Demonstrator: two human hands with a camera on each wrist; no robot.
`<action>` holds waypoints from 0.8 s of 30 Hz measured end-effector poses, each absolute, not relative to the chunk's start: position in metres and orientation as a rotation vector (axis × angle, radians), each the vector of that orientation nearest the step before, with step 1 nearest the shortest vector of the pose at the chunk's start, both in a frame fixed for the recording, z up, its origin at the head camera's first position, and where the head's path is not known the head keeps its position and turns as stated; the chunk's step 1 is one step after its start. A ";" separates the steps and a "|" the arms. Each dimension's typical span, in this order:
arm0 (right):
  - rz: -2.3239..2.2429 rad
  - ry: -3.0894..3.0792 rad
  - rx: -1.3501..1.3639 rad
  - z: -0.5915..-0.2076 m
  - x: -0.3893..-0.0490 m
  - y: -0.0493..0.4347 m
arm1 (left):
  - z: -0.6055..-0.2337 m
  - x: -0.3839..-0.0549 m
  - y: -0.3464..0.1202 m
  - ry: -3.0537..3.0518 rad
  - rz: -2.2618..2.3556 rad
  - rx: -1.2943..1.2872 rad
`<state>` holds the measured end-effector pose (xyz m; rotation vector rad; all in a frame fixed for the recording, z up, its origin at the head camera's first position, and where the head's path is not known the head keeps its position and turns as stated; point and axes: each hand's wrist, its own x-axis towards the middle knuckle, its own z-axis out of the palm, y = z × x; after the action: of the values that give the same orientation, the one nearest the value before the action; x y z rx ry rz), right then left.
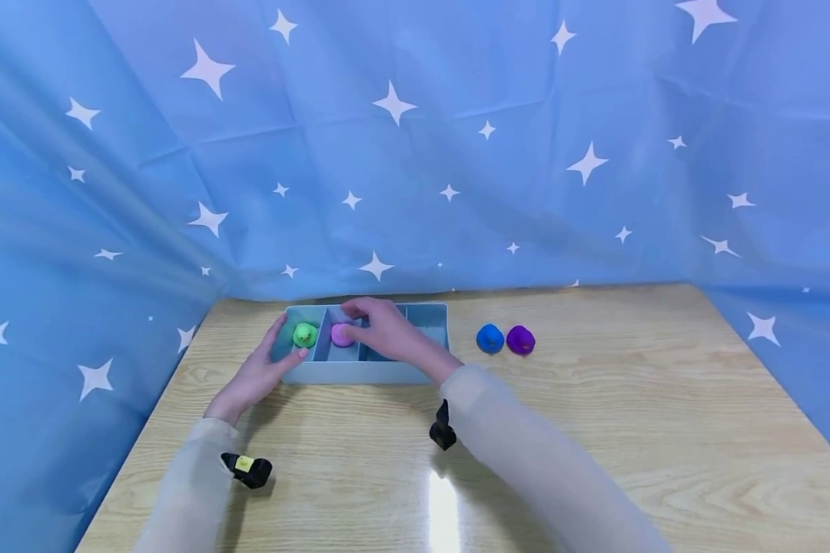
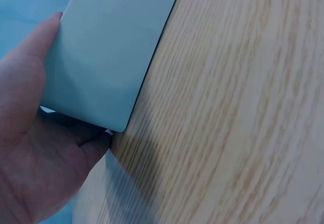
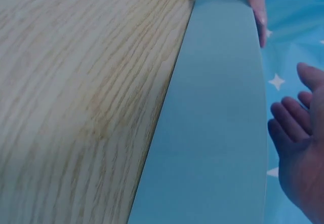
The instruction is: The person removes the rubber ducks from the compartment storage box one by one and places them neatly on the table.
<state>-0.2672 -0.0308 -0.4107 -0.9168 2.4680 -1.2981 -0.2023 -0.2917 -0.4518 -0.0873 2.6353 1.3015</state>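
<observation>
A pale blue divided box (image 1: 360, 373) stands on the table. My left hand (image 1: 261, 374) grips its left end, thumb over the front rim and fingers round the end wall; the left wrist view shows the hand (image 2: 30, 127) wrapped about that corner. A green toy duck (image 1: 305, 335) sits in the leftmost compartment. In the compartment beside it lies a pink toy duck (image 1: 341, 336), partly covered by my right thumb. My right hand (image 1: 387, 329) is over the box, fingers loosely bent and spread from the thumb; nothing shows between them in the right wrist view (image 3: 304, 133).
To the right of the box, a blue toy duck (image 1: 489, 339) and a purple toy duck (image 1: 521, 340) sit side by side on the wooden table (image 1: 636, 415). A blue curtain with white stars (image 1: 456, 153) hangs behind the table and at its sides.
</observation>
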 end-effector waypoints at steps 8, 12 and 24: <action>-1.265 2.452 -0.925 -0.417 -0.276 -0.046 | -0.452 -0.202 -0.295 2.632 1.336 -0.063; -1.202 2.470 -0.957 -0.418 -0.281 -0.048 | -0.453 -0.203 -0.294 2.631 1.344 -0.061; -0.836 2.476 -1.088 -0.407 -0.300 -0.059 | -0.452 -0.204 -0.294 2.624 1.348 -0.055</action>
<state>-0.3003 -0.0590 -0.4073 -1.0884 2.4757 -0.8356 -0.2039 -0.2935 -0.4525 -0.0553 2.6244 1.3479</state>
